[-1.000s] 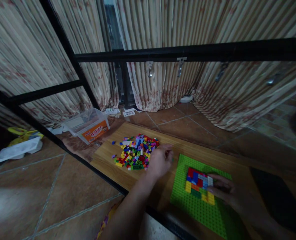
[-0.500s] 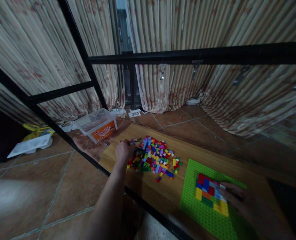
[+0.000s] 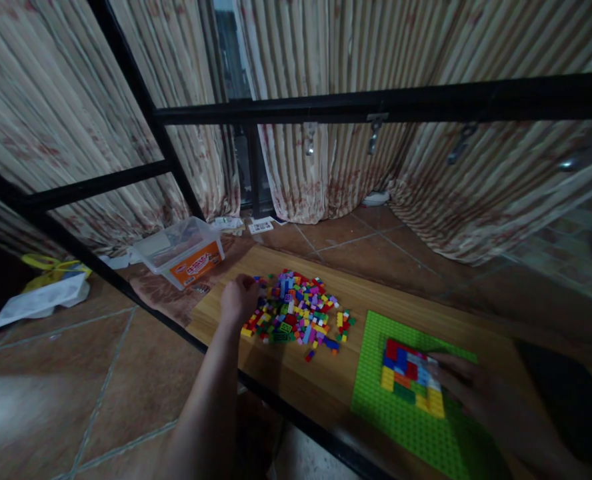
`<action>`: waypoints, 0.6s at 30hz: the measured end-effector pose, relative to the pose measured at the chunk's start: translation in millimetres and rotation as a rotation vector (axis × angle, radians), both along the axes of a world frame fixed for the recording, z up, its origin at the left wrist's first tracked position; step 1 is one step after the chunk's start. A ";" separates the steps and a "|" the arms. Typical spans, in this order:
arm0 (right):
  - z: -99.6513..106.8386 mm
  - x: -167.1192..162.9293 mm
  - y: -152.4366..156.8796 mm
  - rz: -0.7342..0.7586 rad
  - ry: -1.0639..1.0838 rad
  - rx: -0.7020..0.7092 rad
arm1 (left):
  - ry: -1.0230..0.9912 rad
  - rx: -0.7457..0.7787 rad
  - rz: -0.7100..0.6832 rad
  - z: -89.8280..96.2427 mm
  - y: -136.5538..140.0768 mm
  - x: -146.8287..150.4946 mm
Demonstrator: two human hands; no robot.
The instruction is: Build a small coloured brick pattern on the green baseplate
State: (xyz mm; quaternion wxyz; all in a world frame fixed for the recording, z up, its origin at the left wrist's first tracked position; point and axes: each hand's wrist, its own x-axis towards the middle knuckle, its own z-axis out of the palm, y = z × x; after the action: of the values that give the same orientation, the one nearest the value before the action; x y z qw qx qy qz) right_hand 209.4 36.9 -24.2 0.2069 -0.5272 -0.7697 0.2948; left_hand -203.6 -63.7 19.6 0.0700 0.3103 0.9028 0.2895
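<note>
At the left edge of a loose pile of colourful building bricks, my left hand has its fingers curled together and pointing down. Whatever lies between those fingertips is too small and dark to make out. A green studded baseplate carries a flat, many-coloured brick build of red, blue, yellow, orange, green and pale bricks. My right hand reaches in from the right, its thumb and fingers brought together at the build's upper right edge, by the pale bricks. Dim light and the fingers hide what they grip.
Both the pile and baseplate lie on a wooden board with a dark front rail. A clear plastic tub with an orange label stands beyond its left end. A black metal frame crosses before striped curtains. A dark flat object lies right.
The whole view has shifted a little, moving the scene leftward. My left hand stays by the pile's left edge, drawn back slightly from the bricks. My right hand stays at the build's edge.
</note>
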 end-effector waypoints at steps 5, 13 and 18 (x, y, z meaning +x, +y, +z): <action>0.2 -0.8 0.4 0.023 -0.003 -0.129 | -0.003 0.114 -0.079 -0.7 3.9 9.4; 12.8 -16.7 -5.8 -0.271 0.152 0.079 | -0.481 0.511 -0.572 -8.5 21.8 64.1; 32.6 -63.6 -30.9 -0.214 0.611 -0.091 | -0.741 0.438 -0.958 -11.2 25.1 132.5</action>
State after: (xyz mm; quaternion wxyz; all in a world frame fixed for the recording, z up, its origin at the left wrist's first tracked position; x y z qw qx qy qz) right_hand 145.8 6.0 8.4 0.4343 -0.5009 -0.5982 0.4501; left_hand -71.0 -38.6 8.3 0.4338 0.5655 0.5001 0.4919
